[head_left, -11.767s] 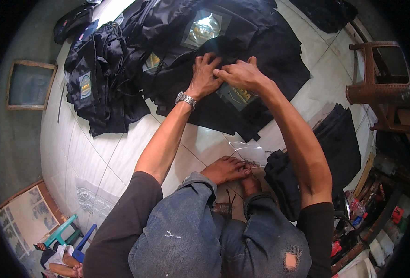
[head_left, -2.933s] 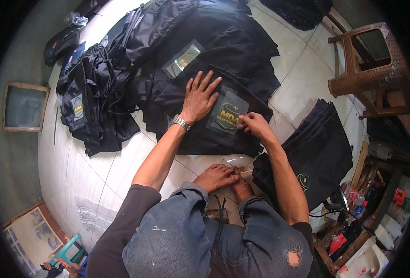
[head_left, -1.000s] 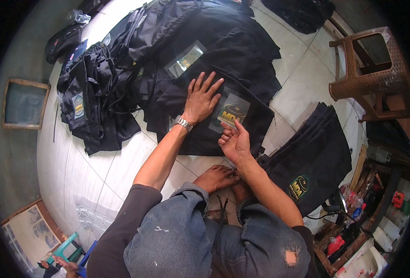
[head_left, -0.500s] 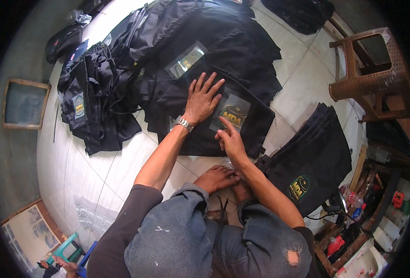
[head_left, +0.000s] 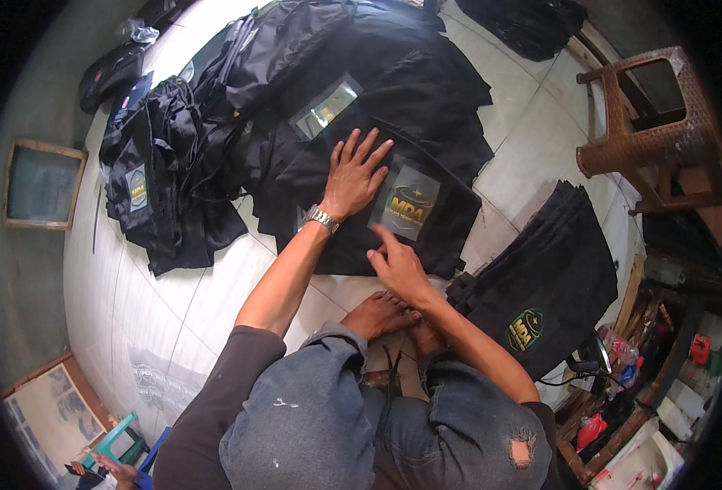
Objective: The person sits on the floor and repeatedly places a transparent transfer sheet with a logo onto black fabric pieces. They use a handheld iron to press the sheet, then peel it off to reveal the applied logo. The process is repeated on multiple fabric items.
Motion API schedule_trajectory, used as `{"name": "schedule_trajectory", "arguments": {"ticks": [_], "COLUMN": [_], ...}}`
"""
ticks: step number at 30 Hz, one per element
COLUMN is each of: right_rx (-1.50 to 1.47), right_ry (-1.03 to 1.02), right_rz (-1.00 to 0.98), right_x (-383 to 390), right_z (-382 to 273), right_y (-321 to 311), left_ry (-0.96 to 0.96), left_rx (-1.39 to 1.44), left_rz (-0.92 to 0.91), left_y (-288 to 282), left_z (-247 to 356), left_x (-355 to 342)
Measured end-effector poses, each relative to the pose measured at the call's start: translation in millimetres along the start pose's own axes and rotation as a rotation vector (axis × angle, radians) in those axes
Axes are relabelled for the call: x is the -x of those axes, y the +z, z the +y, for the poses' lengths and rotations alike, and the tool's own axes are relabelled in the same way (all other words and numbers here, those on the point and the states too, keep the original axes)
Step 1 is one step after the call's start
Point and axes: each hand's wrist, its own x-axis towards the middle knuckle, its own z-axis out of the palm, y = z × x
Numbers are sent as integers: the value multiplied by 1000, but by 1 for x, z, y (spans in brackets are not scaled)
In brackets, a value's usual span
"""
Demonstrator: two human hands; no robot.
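My left hand [head_left: 355, 177] lies flat with its fingers spread on a folded black cloth piece [head_left: 348, 255]. Just to its right, a clear film [head_left: 428, 181] with a green and gold emblem rests on the same cloth. My right hand [head_left: 397, 265] is at the film's lower left corner, its index finger stretched out and the others loosely bent. Nothing shows in that hand; whether the fingertip touches the film I cannot tell. A second shiny film [head_left: 328, 108] lies farther off on the black cloth pile [head_left: 410, 77].
To the right lies a stack of black cloth [head_left: 561, 269] bearing a similar emblem, beside a corded metal object [head_left: 602, 353]. A brown plastic stool [head_left: 642, 155] stands beyond it. More black cloth [head_left: 173, 163] is heaped at left. My bare feet [head_left: 377, 314] are close to the cloth's near edge.
My right hand has drawn back slightly toward me and to the left, so the emblem's lower part shows more. My left hand stays pressed in place.
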Motion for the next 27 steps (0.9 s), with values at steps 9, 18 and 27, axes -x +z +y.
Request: {"name": "schedule_trajectory", "arguments": {"ticks": [9, 18, 27], "right_rx": [-282, 244, -111], "right_ry": [532, 344, -319], "right_rz": [665, 474, 1239], "right_x": [-44, -22, 73], "right_z": [80, 8, -61], "right_y": [-112, -150, -375], "left_ry": [-479, -329, 99], "left_rx": [245, 133, 906], "left_rz": [229, 34, -61], "left_y": [-37, -97, -214], "left_z": [16, 17, 176], "left_x": [25, 10, -165]}}
